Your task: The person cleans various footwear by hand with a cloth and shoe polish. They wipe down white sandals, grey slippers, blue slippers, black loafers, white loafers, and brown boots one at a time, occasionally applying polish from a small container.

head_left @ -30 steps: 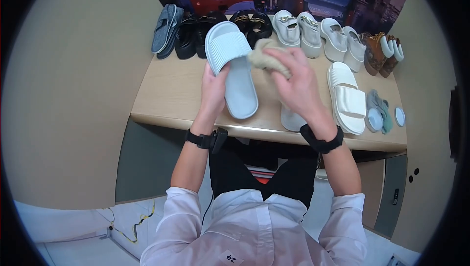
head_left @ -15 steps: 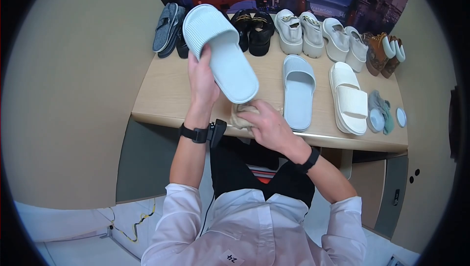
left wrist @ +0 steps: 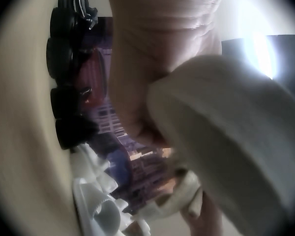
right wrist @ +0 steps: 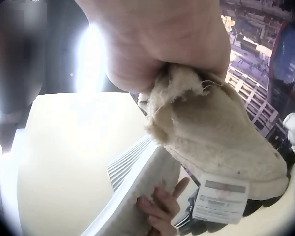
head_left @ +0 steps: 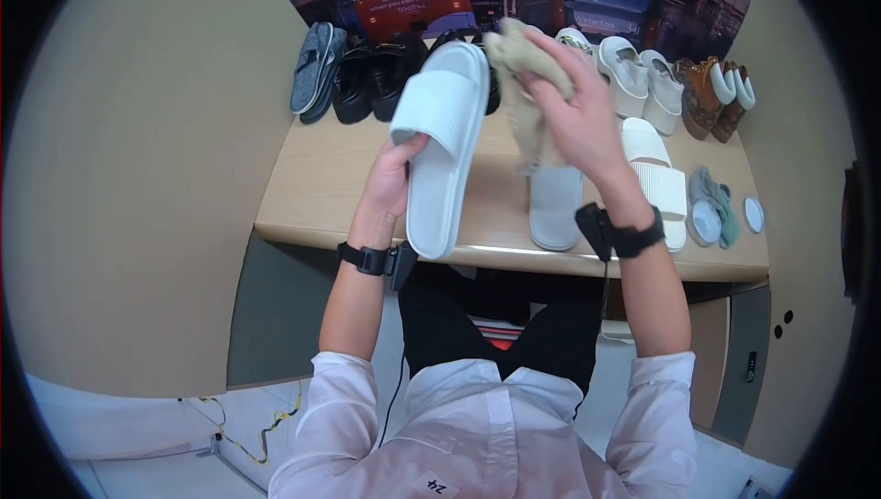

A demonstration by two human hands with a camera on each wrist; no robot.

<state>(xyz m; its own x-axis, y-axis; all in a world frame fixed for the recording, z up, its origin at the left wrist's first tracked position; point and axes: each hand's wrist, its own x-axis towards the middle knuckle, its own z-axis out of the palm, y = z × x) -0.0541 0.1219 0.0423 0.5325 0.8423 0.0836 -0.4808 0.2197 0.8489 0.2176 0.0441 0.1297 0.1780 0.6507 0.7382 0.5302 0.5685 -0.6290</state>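
A pale blue slide sandal (head_left: 431,201) is held up over the table's front edge by my left hand (head_left: 390,182), the thumb on its ribbed strap and the fingers under the sole. In the right wrist view those fingers (right wrist: 160,209) press against the sole's underside. My right hand (head_left: 583,113) grips a bunched beige cloth (head_left: 528,63) just right of the sandal's toe end. Part of the cloth hangs down, and its white label (right wrist: 220,199) shows in the right wrist view. On the table below lies a matching slide (head_left: 555,214), its upper part hidden behind the cloth and hand.
White slides (head_left: 659,182) lie at the right, beside a grey-green cloth (head_left: 725,214), a small round container (head_left: 705,224) and a round lid (head_left: 753,214). Along the back stand grey slippers (head_left: 312,72), black shoes (head_left: 390,77), white shoes (head_left: 624,72) and brown boots (head_left: 705,104), before a bus poster (head_left: 413,3).
The cloth in my right hand went from the strap down to the sandal's heel end, then up and right beside the toe. My left hand has tilted the sandal, its heel now swung toward me.
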